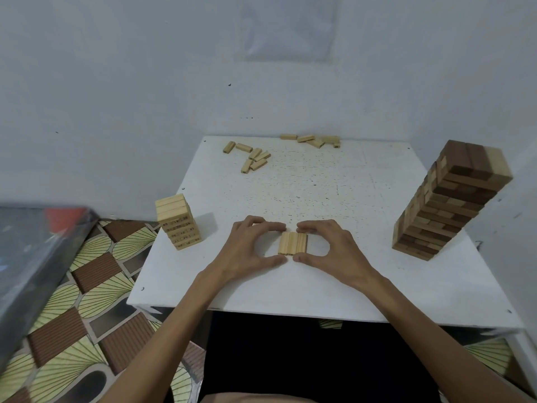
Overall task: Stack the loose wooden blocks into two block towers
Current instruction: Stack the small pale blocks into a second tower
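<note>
- Row of three blocks [293, 242]: three pale wooden blocks lie flat and side by side on the white table [290, 289], long sides touching. They sit a little nearer than the table's middle.
- Left hand [252, 247]: it is arched over the table just left of the row. The curled fingers reach to the row's far end and the thumb tip sits at its near end, so the hand pinches the row lengthwise. The palm is clear of the blocks.
- Right hand [332, 247]: it mirrors the left from the right side, with curled fingers at the far end and the thumb tip at the near end. It is also pinched onto the row.
- Grip relation: the row lies directly between the two hands. The two thumb tips nearly meet at its near edge, and the fingertips nearly meet at its far edge.
- Short pale tower [178, 222]: it stands at the table's left edge, well apart from the hands, with printed numbers on its side faces.
- Tall dark tower [447, 199]: it stands at the right side, mixing brown and pale blocks.
- Loose blocks [251, 157]: a scattered cluster lies at the far left of the table.
- Second cluster [315, 140]: it lies along the far edge by the wall.
- Patterned floor mat [87, 286]: it is visible to the left, below the table.
</note>
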Action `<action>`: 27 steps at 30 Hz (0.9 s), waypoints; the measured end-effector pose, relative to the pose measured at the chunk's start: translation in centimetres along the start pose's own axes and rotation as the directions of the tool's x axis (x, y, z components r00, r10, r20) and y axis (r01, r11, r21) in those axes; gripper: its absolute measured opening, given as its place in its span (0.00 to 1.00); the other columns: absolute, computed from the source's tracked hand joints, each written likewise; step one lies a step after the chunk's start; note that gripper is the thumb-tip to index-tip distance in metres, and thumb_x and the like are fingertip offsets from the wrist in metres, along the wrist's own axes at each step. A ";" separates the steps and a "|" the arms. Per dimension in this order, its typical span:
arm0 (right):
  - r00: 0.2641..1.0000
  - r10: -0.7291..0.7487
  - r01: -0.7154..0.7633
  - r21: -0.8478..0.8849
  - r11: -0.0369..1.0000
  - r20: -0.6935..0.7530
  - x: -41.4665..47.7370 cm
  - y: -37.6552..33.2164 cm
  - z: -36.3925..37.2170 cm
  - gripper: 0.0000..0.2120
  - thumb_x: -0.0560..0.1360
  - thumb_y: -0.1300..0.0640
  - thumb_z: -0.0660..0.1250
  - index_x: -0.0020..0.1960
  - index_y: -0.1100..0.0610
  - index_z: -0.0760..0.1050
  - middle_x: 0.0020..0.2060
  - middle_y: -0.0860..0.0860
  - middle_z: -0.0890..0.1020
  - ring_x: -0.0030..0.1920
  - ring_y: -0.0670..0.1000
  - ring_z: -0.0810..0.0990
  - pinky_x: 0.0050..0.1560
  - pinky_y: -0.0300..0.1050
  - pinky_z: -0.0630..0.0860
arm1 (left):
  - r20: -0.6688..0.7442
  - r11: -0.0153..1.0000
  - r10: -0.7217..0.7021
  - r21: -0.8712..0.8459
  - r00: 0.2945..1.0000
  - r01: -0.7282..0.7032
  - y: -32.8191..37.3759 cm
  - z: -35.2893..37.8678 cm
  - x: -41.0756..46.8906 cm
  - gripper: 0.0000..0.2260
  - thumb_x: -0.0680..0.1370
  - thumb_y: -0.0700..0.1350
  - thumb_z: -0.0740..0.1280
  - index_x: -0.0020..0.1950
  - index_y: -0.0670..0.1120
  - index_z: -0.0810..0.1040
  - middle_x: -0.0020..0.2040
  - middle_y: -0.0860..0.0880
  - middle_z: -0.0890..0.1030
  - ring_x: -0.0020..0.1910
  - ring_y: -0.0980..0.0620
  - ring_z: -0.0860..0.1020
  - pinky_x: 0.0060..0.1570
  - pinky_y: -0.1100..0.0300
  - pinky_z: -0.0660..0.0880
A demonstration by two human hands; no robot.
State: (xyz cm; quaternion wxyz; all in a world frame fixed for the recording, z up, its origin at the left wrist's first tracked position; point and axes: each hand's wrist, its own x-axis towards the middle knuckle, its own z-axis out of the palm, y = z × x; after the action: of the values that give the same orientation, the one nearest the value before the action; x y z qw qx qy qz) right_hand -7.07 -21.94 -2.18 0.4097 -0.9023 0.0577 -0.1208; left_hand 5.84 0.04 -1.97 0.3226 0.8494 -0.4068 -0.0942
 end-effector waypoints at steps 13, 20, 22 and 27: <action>0.996 -0.085 0.084 0.045 0.995 0.033 0.2 -0.3 -0.3 0.20 0.70 0.50 0.82 0.60 0.46 0.83 0.57 0.35 0.81 0.63 0.42 0.79 0.65 0.43 0.76 | -0.049 0.995 0.082 -0.054 0.995 -0.085 1.0 0.3 0.8 0.18 0.70 0.59 0.79 0.59 0.62 0.82 0.58 0.67 0.78 0.66 0.62 0.69 0.67 0.56 0.63; 0.971 -0.236 0.235 0.046 0.971 0.031 0.9 -0.9 -0.8 0.14 0.70 0.55 0.82 0.54 0.51 0.86 0.56 0.40 0.84 0.62 0.47 0.80 0.61 0.51 0.79 | -0.085 0.973 0.191 -0.117 0.978 -0.200 1.5 -0.5 0.5 0.11 0.71 0.57 0.79 0.52 0.59 0.85 0.57 0.63 0.83 0.62 0.55 0.76 0.62 0.48 0.71; 0.964 -0.264 0.262 0.069 0.963 0.032 1.4 -1.5 -1.3 0.13 0.69 0.56 0.82 0.53 0.51 0.86 0.56 0.41 0.84 0.62 0.48 0.81 0.62 0.51 0.78 | -0.106 0.970 0.188 -0.139 0.977 -0.201 2.0 -1.3 0.2 0.11 0.71 0.53 0.80 0.52 0.57 0.86 0.57 0.62 0.83 0.62 0.55 0.76 0.62 0.52 0.71; 0.940 -0.341 0.338 0.094 0.936 0.015 3.1 -3.5 -2.4 0.13 0.69 0.55 0.83 0.52 0.52 0.86 0.55 0.42 0.85 0.60 0.48 0.82 0.61 0.50 0.77 | -0.164 0.972 0.185 -0.113 0.969 -0.204 3.1 -3.8 -0.1 0.10 0.71 0.53 0.81 0.50 0.56 0.86 0.57 0.61 0.83 0.61 0.56 0.76 0.62 0.51 0.72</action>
State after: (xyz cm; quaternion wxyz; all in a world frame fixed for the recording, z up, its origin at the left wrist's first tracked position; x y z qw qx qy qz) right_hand -4.65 -22.01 2.53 0.4240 -0.8811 -0.1107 -0.1779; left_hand 5.42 0.52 2.92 0.4147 0.7875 -0.4554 -0.0229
